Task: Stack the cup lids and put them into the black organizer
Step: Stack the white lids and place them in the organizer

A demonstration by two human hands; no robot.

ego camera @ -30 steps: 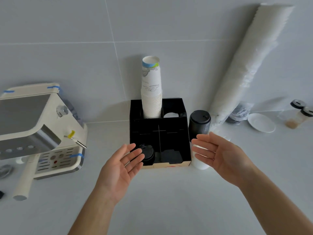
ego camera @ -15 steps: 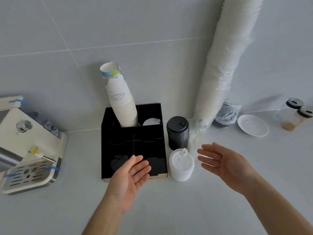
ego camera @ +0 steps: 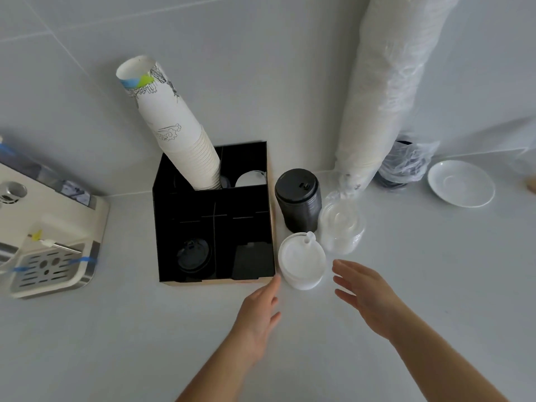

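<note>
Three lid stacks [ego camera: 301,259] stand right of the organizer [ego camera: 213,204], which holds stacked cups [ego camera: 185,140]; a saucer [ego camera: 461,183] sits far right.

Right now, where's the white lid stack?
Head view, right of centre: the white lid stack stands on the counter beside the black organizer, in front of the black lid stack.

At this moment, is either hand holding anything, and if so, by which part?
Nothing is held. The left hand and right hand are both open and empty, either side of the white lid stack, not touching it.
</note>
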